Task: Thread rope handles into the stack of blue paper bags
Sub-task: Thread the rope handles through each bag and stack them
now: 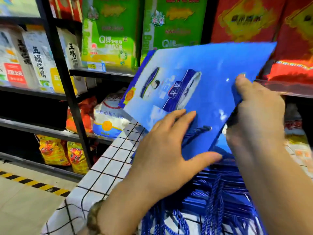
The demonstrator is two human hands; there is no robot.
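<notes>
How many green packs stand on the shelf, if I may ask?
2: one green pack left of centre, the other right of it, its base behind the blue bag; more may be hidden.

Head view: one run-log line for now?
blue paper bag: tilted above checked table | left hand: flat on bag over rope end | right hand: grips bag edge | rope handles: piled below

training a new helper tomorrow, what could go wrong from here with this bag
1. The right hand pinches the blue bag by one edge while it hangs tilted in the air; the paper might crease or slip.
2. The rope end lies loose beside the straight fingers of the left hand, so it may slide away.
3. The loose ropes below lie in a tangle and could snag.
</notes>
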